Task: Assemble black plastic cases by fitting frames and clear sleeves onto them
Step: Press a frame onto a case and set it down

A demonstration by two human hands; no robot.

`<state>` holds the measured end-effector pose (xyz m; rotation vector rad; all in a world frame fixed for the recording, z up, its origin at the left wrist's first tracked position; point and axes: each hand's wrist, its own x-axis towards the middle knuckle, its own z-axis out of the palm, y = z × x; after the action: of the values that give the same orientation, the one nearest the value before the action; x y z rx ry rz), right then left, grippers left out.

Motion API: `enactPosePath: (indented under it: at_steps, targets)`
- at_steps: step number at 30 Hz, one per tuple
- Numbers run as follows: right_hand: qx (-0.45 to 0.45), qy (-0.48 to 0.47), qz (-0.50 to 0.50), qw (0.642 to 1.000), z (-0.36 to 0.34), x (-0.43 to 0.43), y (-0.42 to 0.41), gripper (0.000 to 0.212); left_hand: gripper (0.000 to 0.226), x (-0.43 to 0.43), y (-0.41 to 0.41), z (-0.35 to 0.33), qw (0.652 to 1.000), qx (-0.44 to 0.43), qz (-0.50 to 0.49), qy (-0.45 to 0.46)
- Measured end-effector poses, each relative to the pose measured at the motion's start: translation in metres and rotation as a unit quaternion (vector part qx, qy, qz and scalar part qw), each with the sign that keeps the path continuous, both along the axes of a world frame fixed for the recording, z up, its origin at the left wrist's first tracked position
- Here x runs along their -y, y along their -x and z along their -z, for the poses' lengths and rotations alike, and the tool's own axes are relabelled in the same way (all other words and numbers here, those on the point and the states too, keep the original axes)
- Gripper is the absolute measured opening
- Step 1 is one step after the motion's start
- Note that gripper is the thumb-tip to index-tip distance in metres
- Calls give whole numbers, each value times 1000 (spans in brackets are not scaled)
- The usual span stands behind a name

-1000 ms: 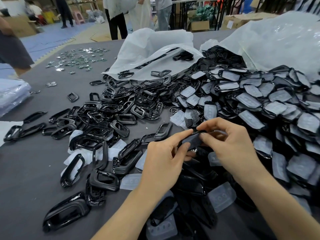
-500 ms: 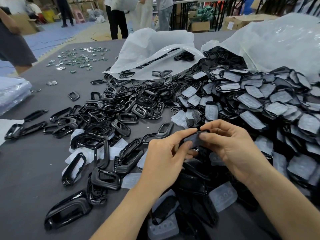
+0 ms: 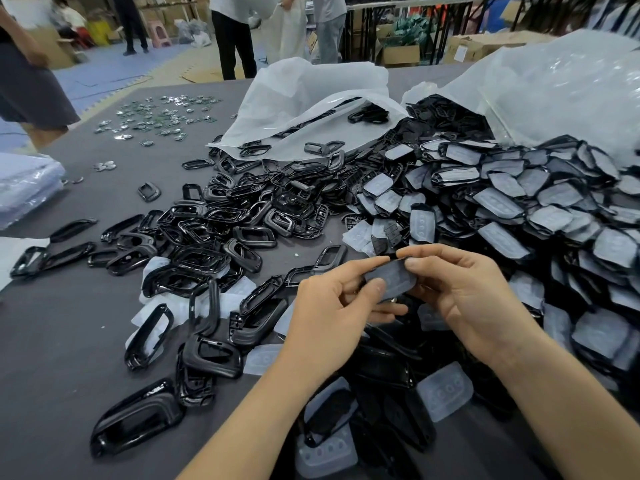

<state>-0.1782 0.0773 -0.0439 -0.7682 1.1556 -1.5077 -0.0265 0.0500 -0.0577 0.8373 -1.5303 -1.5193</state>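
Observation:
Both my hands hold one black case with a clear sleeve (image 3: 394, 279) above the table's near middle. My left hand (image 3: 332, 317) pinches its left end between thumb and forefinger. My right hand (image 3: 464, 296) pinches its upper right edge with curled fingers. Loose glossy black frames (image 3: 207, 258) lie scattered to the left. Clear sleeves (image 3: 445, 389) lie loose under and near my arms. A big heap of sleeved black cases (image 3: 519, 209) rises on the right.
The grey table (image 3: 52, 341) shows bare cloth at the near left. Two white plastic bags (image 3: 311, 98) lie open at the back, spilling parts. Small metal pieces (image 3: 156, 116) are spread at the far left. People stand beyond the table.
The case has turned in my fingers so its sleeved face shows more. My hands stayed in about the same spot.

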Motion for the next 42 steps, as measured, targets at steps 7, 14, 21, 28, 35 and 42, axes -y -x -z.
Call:
enactPosePath:
  at_steps: [7, 14, 21, 28, 35, 42]
  targets:
    - [5, -34, -7, 999, 0, -1, 2, 24, 29, 5, -5, -6, 994, -52, 6, -99]
    - [-20, -34, -1, 999, 4, 1, 4, 18, 30, 9, -7, -4, 987, -75, 19, -143]
    - [-165, -20, 33, 986, 6, 2, 6, 16, 50, 13, -8, 7, 989, 101, -16, 103]
    - [-163, -11, 74, 984, -3, 2, 21, 17, 58, 16, -15, 6, 916, 194, -64, 344]
    - [-179, -6, 165, 970, -20, -16, 70, 14, 42, 37, -31, 13, 836, 473, -188, 203]
    - [-282, 15, 291, 914, -70, -5, 144, 5, 36, 33, -32, 11, 849, 451, -156, 226]
